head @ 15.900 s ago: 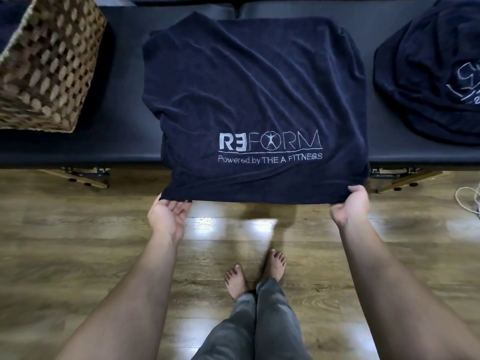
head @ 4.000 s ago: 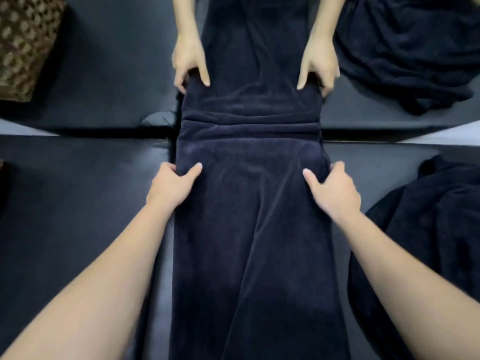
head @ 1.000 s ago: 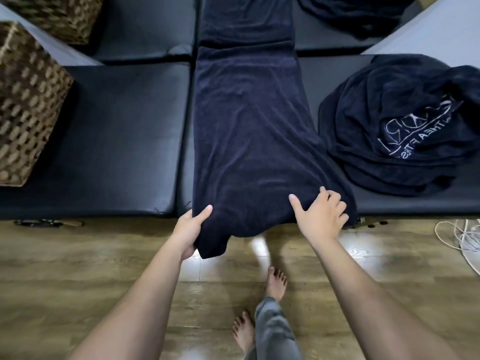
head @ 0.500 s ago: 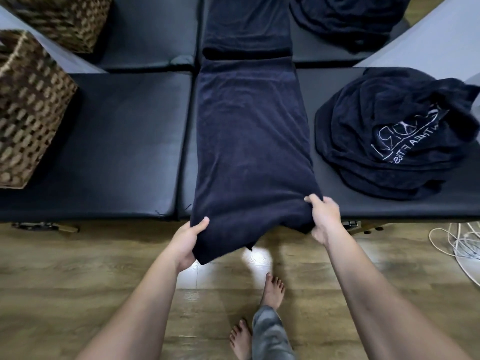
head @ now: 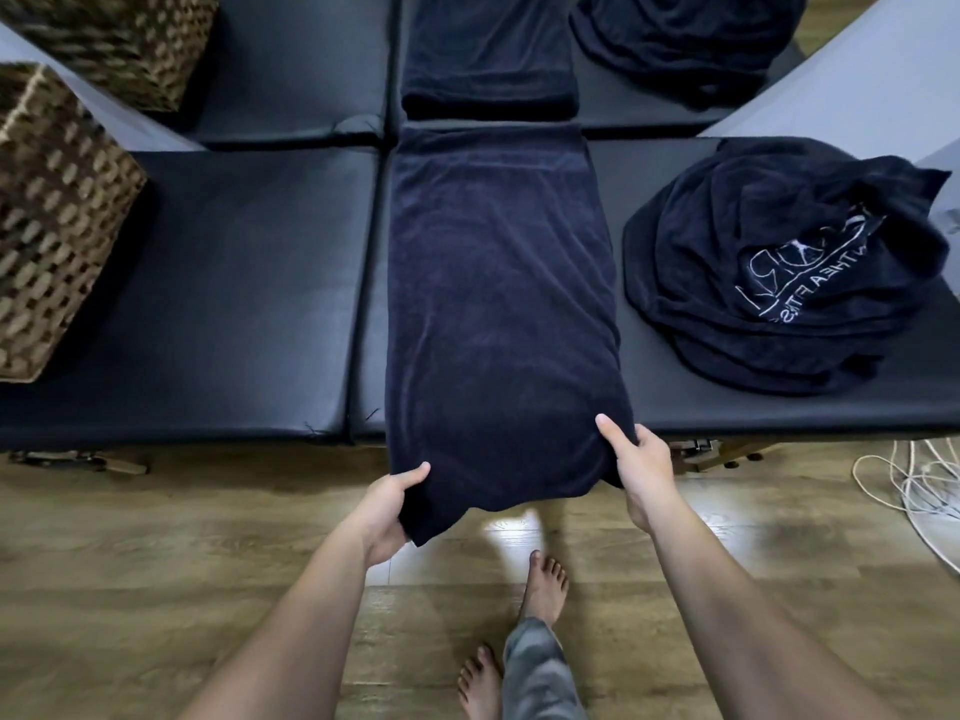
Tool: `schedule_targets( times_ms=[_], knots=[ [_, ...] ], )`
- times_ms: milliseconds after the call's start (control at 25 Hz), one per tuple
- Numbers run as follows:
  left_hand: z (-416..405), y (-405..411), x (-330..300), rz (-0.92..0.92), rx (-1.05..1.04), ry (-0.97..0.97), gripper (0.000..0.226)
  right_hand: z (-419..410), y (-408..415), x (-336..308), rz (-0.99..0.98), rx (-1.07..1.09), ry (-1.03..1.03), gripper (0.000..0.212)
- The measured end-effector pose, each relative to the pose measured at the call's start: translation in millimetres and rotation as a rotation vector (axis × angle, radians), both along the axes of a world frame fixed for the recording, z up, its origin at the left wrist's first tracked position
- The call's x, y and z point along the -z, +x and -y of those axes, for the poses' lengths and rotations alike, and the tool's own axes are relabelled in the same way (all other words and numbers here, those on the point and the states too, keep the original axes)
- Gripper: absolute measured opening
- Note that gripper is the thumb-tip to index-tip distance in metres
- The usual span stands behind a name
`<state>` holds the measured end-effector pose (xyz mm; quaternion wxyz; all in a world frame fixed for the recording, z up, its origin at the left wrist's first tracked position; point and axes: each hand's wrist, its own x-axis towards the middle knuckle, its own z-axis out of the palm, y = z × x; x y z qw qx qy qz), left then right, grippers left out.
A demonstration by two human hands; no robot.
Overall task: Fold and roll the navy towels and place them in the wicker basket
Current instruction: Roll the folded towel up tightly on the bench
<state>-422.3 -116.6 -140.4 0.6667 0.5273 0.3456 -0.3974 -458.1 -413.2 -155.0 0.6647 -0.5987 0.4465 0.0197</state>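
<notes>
Both hands shifted; fingers (head: 613, 433) grip folded towel's (head: 498, 304) near corners

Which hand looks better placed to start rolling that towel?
Probably neither alone: left hand and right hand each grip a near corner of the towel. For the basket, the left is nearer.

A navy towel (head: 498, 304), folded into a long narrow strip, lies lengthwise from 12 to 6 o'clock on the black padded tabletop (head: 234, 304), its near end hanging over the edge. At 3 o'clock a heap of crumpled navy towels (head: 779, 283) shows white lettering, perhaps several pieces. The wicker basket (head: 52, 226) stands at 9 o'clock.
</notes>
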Motion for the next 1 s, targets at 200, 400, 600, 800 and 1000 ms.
schedule_targets(
  times_ms=[200, 400, 600, 800, 1000],
  knots=[
    [8.2, -6.1, 3.6, -0.040, -0.031, -0.058, 0.034, -5.5, -3.9, 11.1, -0.013, -0.028, 0.169, 0.049],
    [9.5, -8.4, -3.5, -0.088, -0.095, -0.076, 0.025, -18.5, -13.7, 12.0, -0.086, -0.074, 0.546, 0.051],
    [2.5, -8.7, -28.9, -0.132, -0.210, -0.118, 0.018, -24.2, -19.5, -14.9, -0.044, 0.048, 0.737, 0.043],
    [21.8, 34.9, -67.7, -0.032, -0.586, -0.418, 0.032, -22.7, 18.5, -65.1, 0.050, 0.330, 0.929, 0.042],
    [49.2, 62.1, -87.0, 0.072, -0.537, -0.765, 0.104, -30.7, 51.2, -85.2, 0.222, 0.189, 0.540, 0.051]
  ],
)
